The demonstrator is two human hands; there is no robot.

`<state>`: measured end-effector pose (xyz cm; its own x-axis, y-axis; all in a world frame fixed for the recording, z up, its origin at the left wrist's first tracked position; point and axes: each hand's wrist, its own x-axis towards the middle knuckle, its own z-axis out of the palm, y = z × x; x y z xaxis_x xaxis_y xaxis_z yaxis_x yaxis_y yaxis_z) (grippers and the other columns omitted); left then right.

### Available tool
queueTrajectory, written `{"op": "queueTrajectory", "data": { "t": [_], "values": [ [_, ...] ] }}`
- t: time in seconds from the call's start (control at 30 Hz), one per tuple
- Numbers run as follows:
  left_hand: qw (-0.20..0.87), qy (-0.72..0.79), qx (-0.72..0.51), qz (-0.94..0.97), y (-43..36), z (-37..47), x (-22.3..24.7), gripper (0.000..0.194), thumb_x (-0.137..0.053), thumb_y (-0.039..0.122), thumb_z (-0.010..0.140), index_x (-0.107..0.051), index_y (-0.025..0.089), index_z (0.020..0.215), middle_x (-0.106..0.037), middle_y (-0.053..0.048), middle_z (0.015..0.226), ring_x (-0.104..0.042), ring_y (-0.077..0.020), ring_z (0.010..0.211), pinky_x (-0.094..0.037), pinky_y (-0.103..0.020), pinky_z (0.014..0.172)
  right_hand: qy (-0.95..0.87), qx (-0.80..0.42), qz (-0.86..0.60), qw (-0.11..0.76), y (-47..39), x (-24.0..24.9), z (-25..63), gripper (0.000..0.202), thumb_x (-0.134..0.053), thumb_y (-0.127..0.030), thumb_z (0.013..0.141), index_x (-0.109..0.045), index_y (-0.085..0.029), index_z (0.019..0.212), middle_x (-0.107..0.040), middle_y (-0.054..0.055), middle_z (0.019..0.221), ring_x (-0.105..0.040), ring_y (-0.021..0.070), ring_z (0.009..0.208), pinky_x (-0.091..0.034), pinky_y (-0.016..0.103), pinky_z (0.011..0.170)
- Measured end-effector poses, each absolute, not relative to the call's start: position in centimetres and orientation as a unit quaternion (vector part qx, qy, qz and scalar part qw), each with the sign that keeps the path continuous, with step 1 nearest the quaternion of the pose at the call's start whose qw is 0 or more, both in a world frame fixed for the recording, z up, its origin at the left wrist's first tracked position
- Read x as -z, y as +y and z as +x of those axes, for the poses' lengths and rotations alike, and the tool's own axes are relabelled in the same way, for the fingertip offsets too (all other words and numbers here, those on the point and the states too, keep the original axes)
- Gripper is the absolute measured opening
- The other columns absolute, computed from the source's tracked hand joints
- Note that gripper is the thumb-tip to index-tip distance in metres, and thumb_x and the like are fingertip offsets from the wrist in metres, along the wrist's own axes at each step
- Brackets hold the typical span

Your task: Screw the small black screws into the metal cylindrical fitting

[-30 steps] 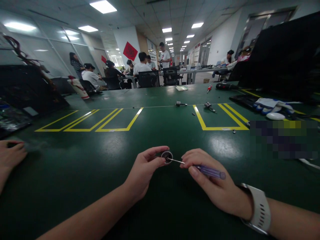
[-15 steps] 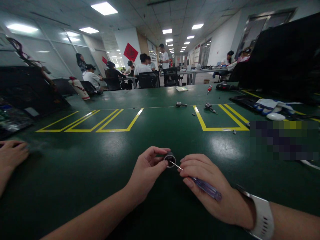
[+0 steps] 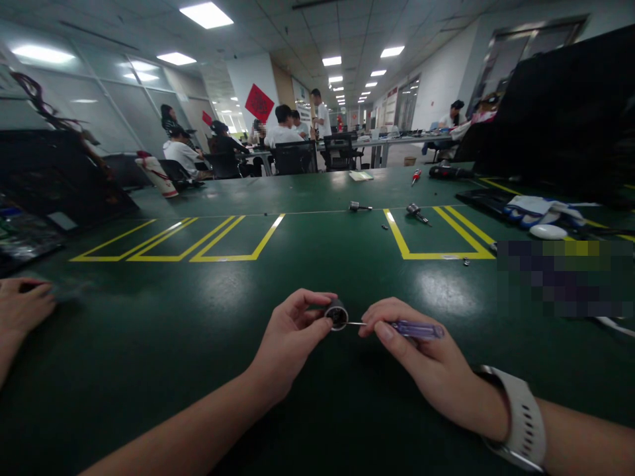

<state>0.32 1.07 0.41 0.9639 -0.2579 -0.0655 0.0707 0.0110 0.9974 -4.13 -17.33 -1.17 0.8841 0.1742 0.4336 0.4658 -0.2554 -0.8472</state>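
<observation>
My left hand (image 3: 292, 337) pinches a small dark round metal housing (image 3: 338, 315) between thumb and fingers, its hollow end facing right and toward me. In my right hand (image 3: 417, 344) is a screwdriver (image 3: 419, 330) with a clear purple handle. Its thin shaft lies nearly level, and the tip reaches the mouth of the housing. Whether the tip touches anything inside cannot be made out. Both hands are just above the green table (image 3: 208, 370). A pale watch band circles my right wrist.
Two metal parts with shafts (image 3: 360, 207) (image 3: 417, 213) lie farther back, near yellow tape outlines (image 3: 404, 256). Tiny pieces (image 3: 466, 262) lie nearby. A red screwdriver (image 3: 415, 176), a power drill (image 3: 449, 172) and gloves (image 3: 540, 211) are at the right. Another person's hand (image 3: 27, 304) rests at the left edge.
My right hand has turned, bringing the screwdriver from a downward slant to nearly level, its handle raised. My left hand and the housing stay almost in place.
</observation>
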Motion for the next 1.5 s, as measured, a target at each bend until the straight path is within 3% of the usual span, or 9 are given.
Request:
{"op": "queueTrajectory", "data": {
  "t": [0.27,0.77,1.07,1.5],
  "values": [
    [0.703,-0.069,0.115,0.698,1.03,0.29,-0.35,0.016,-0.065,0.009,0.071,-0.061,0.016,0.085,-0.067,-0.003,0.104,-0.065,-0.0127,0.085,-0.051,-0.024,0.077,-0.185,0.117,-0.779,0.587,-17.27,1.01,-4.18,0.021,-0.045,-0.031,0.091,-0.063,-0.022,0.087,-0.064,0.005,0.09,-0.059,0.0176,0.086,-0.049,0.032,0.074],
    [0.724,-0.054,0.096,0.681,0.76,0.23,-0.39,0.015,-0.07,0.012,0.067,-0.064,0.016,0.079,-0.069,-0.002,0.096,-0.065,-0.0119,0.079,-0.051,-0.024,0.074,-0.264,0.179,-0.776,0.544,-17.06,1.37,-4.62,0.018,-0.05,-0.016,0.089,-0.059,-0.024,0.102,-0.062,0.003,0.096,-0.055,0.0169,0.095,-0.048,0.036,0.084],
    [0.724,-0.053,0.095,0.682,0.7,0.11,-0.76,0.014,-0.069,0.013,0.066,-0.063,0.016,0.078,-0.069,-0.003,0.096,-0.066,-0.0152,0.081,-0.051,-0.029,0.078,-0.264,0.162,-0.776,0.549,-17.09,1.15,-4.77,0.017,-0.05,-0.015,0.088,-0.058,-0.025,0.101,-0.061,0.003,0.096,-0.055,0.0179,0.099,-0.047,0.037,0.088],
    [0.72,-0.06,0.083,0.686,0.69,0.05,-0.84,0.015,-0.071,0.014,0.066,-0.063,0.015,0.079,-0.069,-0.003,0.098,-0.066,-0.0141,0.081,-0.052,-0.027,0.076,-0.248,0.155,-0.785,0.546,-17.06,1.01,-4.71,0.01,-0.049,-0.018,0.089,-0.058,-0.022,0.091,-0.061,0.004,0.091,-0.056,0.0178,0.093,-0.047,0.037,0.083]
  ]
}}
